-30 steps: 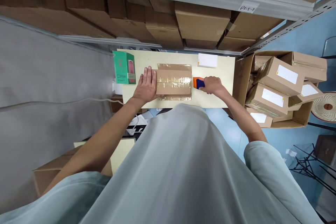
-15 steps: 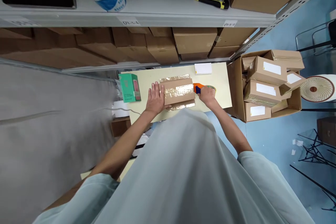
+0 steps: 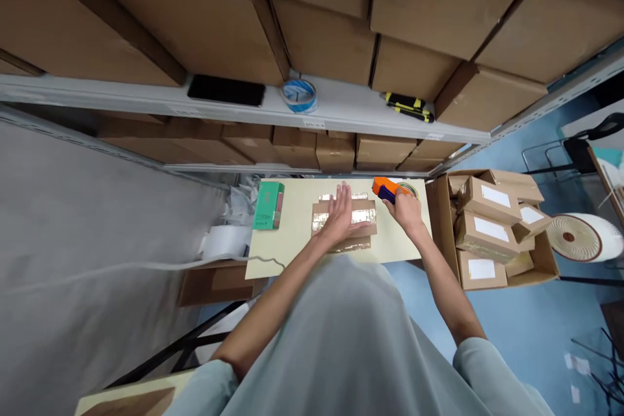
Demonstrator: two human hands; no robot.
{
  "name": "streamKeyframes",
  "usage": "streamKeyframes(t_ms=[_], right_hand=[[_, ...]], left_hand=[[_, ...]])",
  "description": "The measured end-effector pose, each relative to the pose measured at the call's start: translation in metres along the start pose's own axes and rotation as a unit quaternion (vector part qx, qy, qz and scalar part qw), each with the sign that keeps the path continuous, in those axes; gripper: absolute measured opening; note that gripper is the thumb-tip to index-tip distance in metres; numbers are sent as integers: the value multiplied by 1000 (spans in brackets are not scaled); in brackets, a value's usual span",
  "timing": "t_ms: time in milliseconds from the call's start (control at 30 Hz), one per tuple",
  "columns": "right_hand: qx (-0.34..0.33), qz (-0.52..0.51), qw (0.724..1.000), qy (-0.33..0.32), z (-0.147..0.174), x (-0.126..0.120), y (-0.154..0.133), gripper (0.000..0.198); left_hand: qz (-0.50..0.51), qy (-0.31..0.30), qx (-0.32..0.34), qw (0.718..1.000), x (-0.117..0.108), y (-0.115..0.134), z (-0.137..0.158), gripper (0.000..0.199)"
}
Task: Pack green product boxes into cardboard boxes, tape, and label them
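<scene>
A small cardboard box (image 3: 319,218) lies on the pale table (image 3: 292,247), with shiny clear tape across its top and on the flaps along its long sides. My left hand (image 3: 340,216) rests flat over the box's top, fingers stretched away from me. To the right of the box, my right hand (image 3: 408,211) is wrapped round the handle of an orange and blue tape dispenser (image 3: 385,187). The dispenser is apart from the box, and its tape roll shows partly beyond my fingers.
A green box (image 3: 268,206) stands at the table's left end. A large open carton (image 3: 441,227) of labelled boxes stands to the right, near a white fan (image 3: 580,237). Above the table's far edge, a shelf (image 3: 341,101) holds a blue tape roll (image 3: 299,96), a black phone (image 3: 225,90) and cutters (image 3: 409,106).
My left hand has slid from the box's left end onto its top middle. My right hand has drawn the tape dispenser away from the box's right end. The view has tilted up.
</scene>
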State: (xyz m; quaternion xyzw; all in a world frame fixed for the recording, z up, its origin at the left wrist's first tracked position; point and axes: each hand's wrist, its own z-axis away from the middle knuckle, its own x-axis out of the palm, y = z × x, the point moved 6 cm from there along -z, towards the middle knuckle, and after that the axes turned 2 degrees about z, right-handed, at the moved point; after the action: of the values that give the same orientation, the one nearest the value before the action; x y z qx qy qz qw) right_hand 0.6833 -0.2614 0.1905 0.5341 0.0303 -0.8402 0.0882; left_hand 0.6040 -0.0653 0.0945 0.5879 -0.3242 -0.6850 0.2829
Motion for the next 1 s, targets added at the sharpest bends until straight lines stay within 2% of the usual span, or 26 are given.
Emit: streamKeyframes(t_ms=[100,200,333,433,500,600,700,800,900,1000], right_hand=[[-75,3,995,65,-20,-55,-30,57],[-134,4,980,146,-47,-113,-58,54],[-204,-7,949,240,-89,-174,-89,52],[-217,4,945,244,-125,-191,-103,61],[-215,8,951,224,-145,-190,-108,64],[-212,4,954,210,-163,-180,-111,64],[-208,-18,943,260,-161,-174,-105,66],[-194,-54,922,332,-135,-155,-87,69],[-165,-111,919,340,-89,-98,-60,65],[-123,-176,943,253,-36,-8,-39,61]], left_hand=[[42,68,57,995,-34,38,-45,139],[66,123,81,987,-80,59,-88,138],[83,170,82,979,-139,60,-137,138],[97,171,57,979,-163,52,-159,131],[97,166,39,981,-164,46,-161,129],[93,163,22,982,-148,40,-141,129],[96,161,-5,982,-121,28,-105,124],[95,155,-43,982,-91,5,-61,117],[77,157,-86,981,-62,-25,-9,112],[51,146,-121,981,-31,-47,44,106]])
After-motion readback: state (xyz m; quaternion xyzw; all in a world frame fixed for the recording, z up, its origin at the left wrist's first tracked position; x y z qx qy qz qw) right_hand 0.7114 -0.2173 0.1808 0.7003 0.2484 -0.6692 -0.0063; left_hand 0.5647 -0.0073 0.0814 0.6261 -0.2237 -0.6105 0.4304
